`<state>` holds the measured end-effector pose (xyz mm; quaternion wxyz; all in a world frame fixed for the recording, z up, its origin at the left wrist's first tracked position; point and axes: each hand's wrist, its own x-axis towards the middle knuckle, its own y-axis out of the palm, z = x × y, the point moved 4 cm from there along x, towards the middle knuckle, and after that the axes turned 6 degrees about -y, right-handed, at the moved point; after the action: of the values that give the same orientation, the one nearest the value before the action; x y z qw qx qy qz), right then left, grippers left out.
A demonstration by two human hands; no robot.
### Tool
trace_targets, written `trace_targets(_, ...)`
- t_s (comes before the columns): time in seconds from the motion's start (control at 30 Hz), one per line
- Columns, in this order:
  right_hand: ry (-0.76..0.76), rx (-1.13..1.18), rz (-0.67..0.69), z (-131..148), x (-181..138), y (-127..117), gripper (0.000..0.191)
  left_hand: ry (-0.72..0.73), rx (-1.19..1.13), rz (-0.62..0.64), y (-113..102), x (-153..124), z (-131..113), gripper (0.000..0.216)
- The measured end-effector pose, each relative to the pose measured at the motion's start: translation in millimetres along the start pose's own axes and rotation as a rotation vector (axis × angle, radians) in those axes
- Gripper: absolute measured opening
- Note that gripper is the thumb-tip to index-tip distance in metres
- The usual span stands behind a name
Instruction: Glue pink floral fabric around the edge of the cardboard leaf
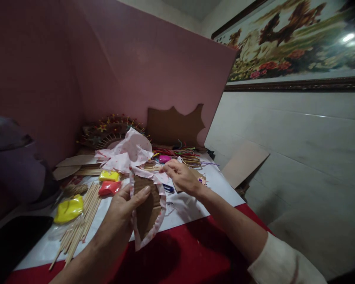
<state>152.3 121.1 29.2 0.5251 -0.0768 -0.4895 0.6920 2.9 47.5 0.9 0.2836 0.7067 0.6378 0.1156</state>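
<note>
My left hand grips a leaf-shaped cardboard piece, thumb across its brown face. Pale pink spotted fabric is folded over the edges of that piece. To the right, my right hand hovers just past its upper edge, thumb and fingers pinched together; what lies between the fingertips is too small to make out. Below that hand is a blue utility knife on the white tabletop. Crumpled pink spotted fabric is heaped behind the cardboard piece.
Thin wooden sticks, yellow clay packs and a red clay pack lie left. A dark phone-like slab is near the front left. Scissors rest behind my right hand. Cut cardboard leans on the back panel.
</note>
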Motion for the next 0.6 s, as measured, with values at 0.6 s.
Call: trace_targets(0.6, 0.114, 0.543, -0.126, 21.8, -60.8, 9.9, 0.052, -0.137, 0.137, 0.216, 9.8, -2.6, 28.0, 0.009)
